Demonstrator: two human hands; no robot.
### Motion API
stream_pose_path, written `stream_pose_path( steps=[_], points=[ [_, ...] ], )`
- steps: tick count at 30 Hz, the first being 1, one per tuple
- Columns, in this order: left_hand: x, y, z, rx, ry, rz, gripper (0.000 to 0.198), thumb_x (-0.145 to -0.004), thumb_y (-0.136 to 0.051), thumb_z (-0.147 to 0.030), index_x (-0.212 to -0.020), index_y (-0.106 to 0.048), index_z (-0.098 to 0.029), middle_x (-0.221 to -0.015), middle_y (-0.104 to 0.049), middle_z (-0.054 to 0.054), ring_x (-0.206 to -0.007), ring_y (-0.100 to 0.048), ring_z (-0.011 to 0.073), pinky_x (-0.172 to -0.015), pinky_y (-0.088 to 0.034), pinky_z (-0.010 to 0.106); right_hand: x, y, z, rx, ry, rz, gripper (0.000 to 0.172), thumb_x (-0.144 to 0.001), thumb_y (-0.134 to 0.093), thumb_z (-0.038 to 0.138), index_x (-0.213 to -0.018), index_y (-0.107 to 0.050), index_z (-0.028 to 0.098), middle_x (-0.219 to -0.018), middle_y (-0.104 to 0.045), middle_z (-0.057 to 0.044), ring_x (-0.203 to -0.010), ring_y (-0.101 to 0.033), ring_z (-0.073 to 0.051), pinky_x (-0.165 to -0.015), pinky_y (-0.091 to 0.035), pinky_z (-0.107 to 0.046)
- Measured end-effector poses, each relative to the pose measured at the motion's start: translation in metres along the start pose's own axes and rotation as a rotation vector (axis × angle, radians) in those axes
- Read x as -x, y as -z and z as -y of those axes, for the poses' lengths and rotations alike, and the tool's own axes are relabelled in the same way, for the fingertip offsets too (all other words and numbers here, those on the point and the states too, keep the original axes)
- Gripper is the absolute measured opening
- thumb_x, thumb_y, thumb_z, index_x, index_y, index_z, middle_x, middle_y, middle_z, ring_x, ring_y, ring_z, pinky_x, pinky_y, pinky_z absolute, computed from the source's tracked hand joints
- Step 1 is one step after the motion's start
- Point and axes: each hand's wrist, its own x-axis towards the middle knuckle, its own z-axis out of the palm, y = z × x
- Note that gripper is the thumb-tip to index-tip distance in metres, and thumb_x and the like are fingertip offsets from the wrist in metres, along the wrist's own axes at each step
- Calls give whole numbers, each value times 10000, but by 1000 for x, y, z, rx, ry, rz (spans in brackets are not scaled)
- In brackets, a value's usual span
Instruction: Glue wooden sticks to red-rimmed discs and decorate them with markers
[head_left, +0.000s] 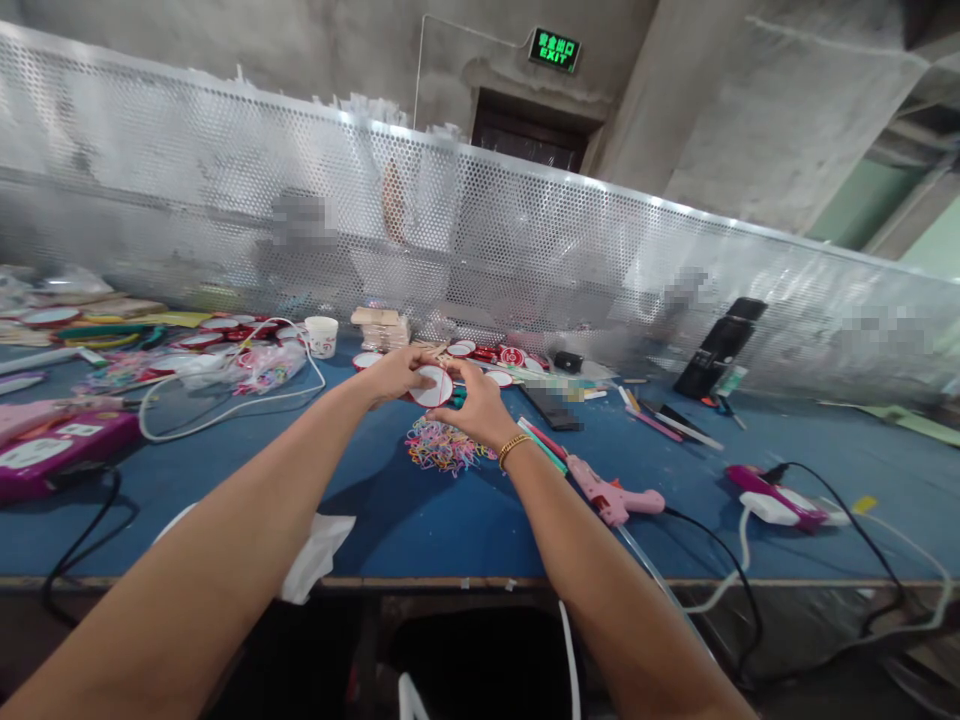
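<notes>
Both my arms reach out over the blue table point(420, 520). My left hand point(397, 374) and my right hand point(474, 405) meet on a small round white disc with a red rim point(433, 387), each with fingers closed on its edge. A gold bracelet point(513, 447) circles my right wrist. Just below the hands lies a heap of small coloured rubber bands point(441, 447). More red-and-white discs point(501, 358) lie beyond the hands.
A pink glue gun point(611, 495) with a black cable lies to the right, a purple-and-white device point(776, 500) further right. A white cup point(322, 336), a white cable loop point(225, 405) and a pink box point(52, 450) are left. A perforated metal screen point(525, 250) backs the table.
</notes>
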Motion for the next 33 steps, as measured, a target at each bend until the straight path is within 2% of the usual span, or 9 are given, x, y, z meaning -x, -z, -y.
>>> stream_pose_path(
  steps=[8,17,27,33],
  points=[
    [2,0,0,25,-16,51,278,-678,-665,-128,-949,-638,-188,-951,-684,60,-729,-615,141,-582,-488,239,1,1,3,27,1,15,654,-633,-772,427,-1185,-493,214,-1200,-578,-99,-1118,-526,-278,-961,-332,-455],
    [4,-2,-3,18,36,34,311,-666,-684,-117,-958,-599,-182,-906,-684,55,-696,-613,138,-574,-479,240,2,2,5,56,-2,27,592,-638,-758,402,-1137,-502,213,-1160,-586,-88,-1079,-539,-271,-940,-345,-446],
    [3,-1,-1,48,60,49,390,-640,-725,-119,-989,-565,-185,-877,-679,39,-680,-626,138,-585,-493,257,2,3,7,85,-12,53,605,-617,-765,395,-1124,-490,215,-1137,-587,-83,-1035,-546,-265,-910,-366,-437],
    [3,-3,-2,77,61,28,323,-664,-701,-101,-940,-553,-178,-817,-660,17,-659,-623,137,-583,-507,271,2,3,5,65,-1,41,666,-597,-787,439,-1144,-485,207,-1159,-584,-93,-1051,-546,-272,-907,-379,-439]
  ],
)
